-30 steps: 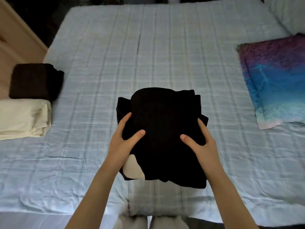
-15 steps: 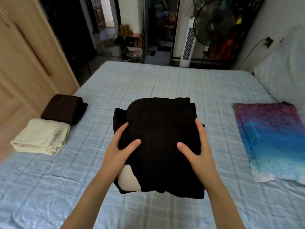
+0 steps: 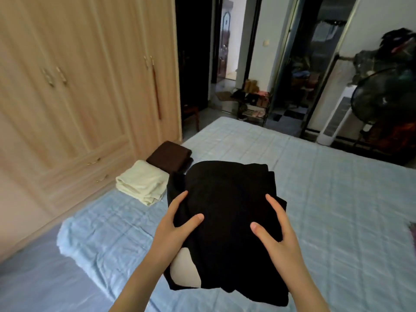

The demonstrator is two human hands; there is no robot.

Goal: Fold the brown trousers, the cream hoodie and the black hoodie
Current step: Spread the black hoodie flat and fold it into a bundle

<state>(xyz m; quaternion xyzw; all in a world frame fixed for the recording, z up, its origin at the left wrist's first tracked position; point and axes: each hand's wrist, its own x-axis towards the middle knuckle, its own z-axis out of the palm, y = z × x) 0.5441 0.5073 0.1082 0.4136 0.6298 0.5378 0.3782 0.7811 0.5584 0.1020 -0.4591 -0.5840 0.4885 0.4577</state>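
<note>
Swung left since a moment ago, and now close to the two finished piles: the black hoodie (image 3: 227, 210), folded into a thick square and held up off the bed (image 3: 315, 176). Gripped on both sides. Left hand (image 3: 177, 224) on the left edge, thumb pressed on top, other fingers round the side. Right hand (image 3: 276, 235) doing the same on the right edge.

Cream hoodie (image 3: 144, 184) folded near the bed's left side. Brown trousers (image 3: 170, 156) folded just behind it, touching it.

Probably the last job: setting this one down by the others. Best to keep it flat, hold tight so no layer slips, lower it slowly beside the cream one, then slide the fingers out. Worth watching the pale patch showing at the near left corner.

Wardrobe (image 3: 78, 86) doors all shut, so no telling what is inside. Small rack (image 3: 252, 104) by the doorway, maybe with shoes, too blurry to be sure.
</note>
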